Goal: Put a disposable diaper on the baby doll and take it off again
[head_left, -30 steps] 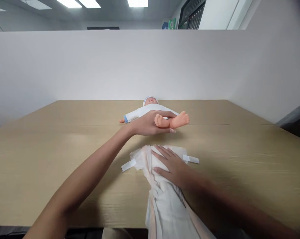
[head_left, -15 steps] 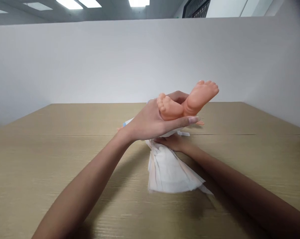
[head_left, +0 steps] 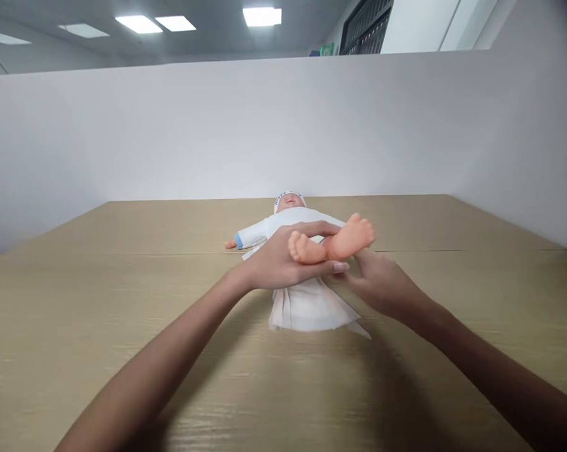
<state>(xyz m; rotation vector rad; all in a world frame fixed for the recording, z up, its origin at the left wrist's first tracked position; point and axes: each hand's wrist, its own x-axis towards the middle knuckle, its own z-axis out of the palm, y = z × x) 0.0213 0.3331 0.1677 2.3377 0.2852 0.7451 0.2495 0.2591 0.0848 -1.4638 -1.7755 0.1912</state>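
A baby doll point(head_left: 283, 223) in a white top and cap lies on its back on the wooden table point(head_left: 76, 301), head away from me. My left hand point(head_left: 283, 260) is closed round the doll's legs point(head_left: 340, 242) and holds the bare feet a little above the table. A white diaper point(head_left: 311, 307) is spread under the doll's lower body, its near end toward me. My right hand point(head_left: 382, 282) rests at the diaper's right side, beside the doll's hip; its fingers are tucked behind my left hand and the feet, hidden.
A white partition wall point(head_left: 170, 132) runs behind the table and along its right side. The table's light wood surface stretches wide to left and right of the doll.
The doll's legs came down from a high lift to just above the table. The diaper slid away from me, under the doll. My right hand moved from the diaper's middle to its right side.
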